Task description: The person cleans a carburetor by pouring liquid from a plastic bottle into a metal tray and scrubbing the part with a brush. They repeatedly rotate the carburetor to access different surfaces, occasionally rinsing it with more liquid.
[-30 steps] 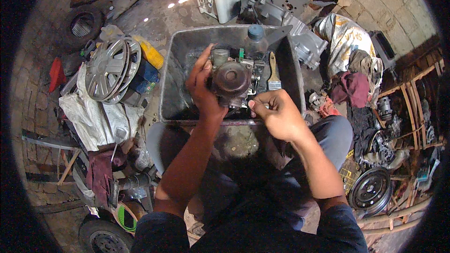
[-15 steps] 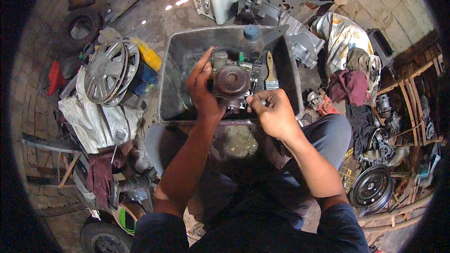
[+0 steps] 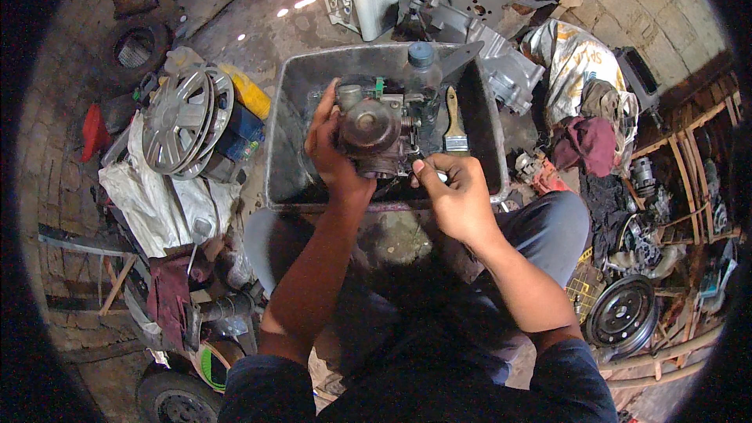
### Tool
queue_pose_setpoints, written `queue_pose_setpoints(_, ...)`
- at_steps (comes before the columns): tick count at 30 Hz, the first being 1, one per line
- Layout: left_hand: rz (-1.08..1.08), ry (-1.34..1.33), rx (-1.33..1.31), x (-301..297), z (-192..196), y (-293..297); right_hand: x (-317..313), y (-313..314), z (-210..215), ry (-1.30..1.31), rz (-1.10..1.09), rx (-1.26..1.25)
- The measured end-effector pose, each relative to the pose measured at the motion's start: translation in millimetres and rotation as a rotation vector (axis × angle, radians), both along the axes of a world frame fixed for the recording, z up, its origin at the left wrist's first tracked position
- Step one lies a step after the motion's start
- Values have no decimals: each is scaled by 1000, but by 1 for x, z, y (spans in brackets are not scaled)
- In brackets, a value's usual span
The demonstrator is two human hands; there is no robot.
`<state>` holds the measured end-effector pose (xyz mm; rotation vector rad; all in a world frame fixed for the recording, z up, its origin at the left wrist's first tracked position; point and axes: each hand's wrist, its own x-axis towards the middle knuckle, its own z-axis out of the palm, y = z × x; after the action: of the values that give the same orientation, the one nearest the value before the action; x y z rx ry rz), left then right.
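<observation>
Left hand (image 3: 333,153), frame centre: curved around a round, brown-domed metal engine part (image 3: 368,127), supported above a dark grey rectangular tub (image 3: 487,141).
Right hand (image 3: 462,194), right of centre: fingers curled, thumb pinching a small pale piece (image 3: 442,177), kind unclear.
White sack (image 3: 576,51), upper right: orange lettering.

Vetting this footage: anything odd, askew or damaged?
Hubcaps left of the dark tub lean askew, overlapping unevenly. The carburetor in the left hand has a brown, stained-looking round cover; damage can't be told.
</observation>
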<state>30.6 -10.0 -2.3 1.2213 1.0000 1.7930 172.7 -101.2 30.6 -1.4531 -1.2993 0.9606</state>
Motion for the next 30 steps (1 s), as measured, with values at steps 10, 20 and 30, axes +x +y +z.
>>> queue_pose_setpoints(10, 87, 308, 710, -6, -28, 26, 23, 8, 5, 541, 212, -538)
queue_pose_setpoints(20, -445, -344, 10, -7, -15, 7, 46, 10, 18, 434, 326, -546)
queue_pose_setpoints(30, -501, -399, 13, -8, -12, 6, 44, 6, 15, -45, 397, -119)
